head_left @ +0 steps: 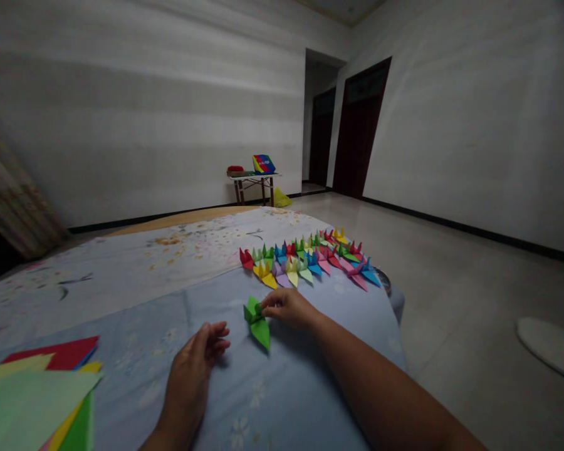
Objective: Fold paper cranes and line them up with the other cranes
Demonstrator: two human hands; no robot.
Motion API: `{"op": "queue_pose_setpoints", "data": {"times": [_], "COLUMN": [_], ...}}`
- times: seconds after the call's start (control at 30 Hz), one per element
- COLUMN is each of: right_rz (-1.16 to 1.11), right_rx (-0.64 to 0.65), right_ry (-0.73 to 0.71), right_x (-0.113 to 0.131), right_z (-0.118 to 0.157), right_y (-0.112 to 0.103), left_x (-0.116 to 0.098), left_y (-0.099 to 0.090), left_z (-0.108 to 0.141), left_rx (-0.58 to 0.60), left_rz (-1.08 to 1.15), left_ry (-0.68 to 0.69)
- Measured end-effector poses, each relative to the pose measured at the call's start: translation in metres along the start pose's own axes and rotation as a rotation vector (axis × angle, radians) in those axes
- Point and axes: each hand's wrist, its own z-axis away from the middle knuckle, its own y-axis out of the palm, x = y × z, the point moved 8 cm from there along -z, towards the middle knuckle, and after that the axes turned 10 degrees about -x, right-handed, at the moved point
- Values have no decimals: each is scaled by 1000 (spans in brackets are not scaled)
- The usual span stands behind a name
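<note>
A green paper crane (258, 328) is on the blue flowered cloth in front of me, its pointed wing toward me. My right hand (289, 307) pinches its right side between thumb and fingers. To the left of the crane, my left hand (200, 351) hovers just over the cloth, fingers loosely curved and apart, with nothing in it. Beyond my right hand, several folded cranes (291, 272) in red, yellow, purple, blue, pink and green stand in rows.
A stack of coloured paper sheets (32, 394) lies at the near left. The table cloth (136, 307) reaches a rounded right edge, where a round object (383, 282) sits partly hidden. Farther off are a small table (254, 178) with a colourful box (264, 164) and a white oval stool (549, 347).
</note>
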Motion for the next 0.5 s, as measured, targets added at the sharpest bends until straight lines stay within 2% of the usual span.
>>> {"op": "queue_pose_setpoints", "data": {"times": [0.17,0.33,0.5], "right_rz": [47,-5,61], "right_rx": [111,83,59], "right_ry": [-15,-56,-91], "right_x": [-4,5,14], "right_z": [4,3,2], "right_y": [1,-3,2], "left_x": [-16,-17,-12], "left_y": [-5,-3,0], "left_z": [-1,-2,-2], "left_rx": [-38,-34,17], "left_rz": [-179,-230,-278], "left_ry": [156,182,200]}}
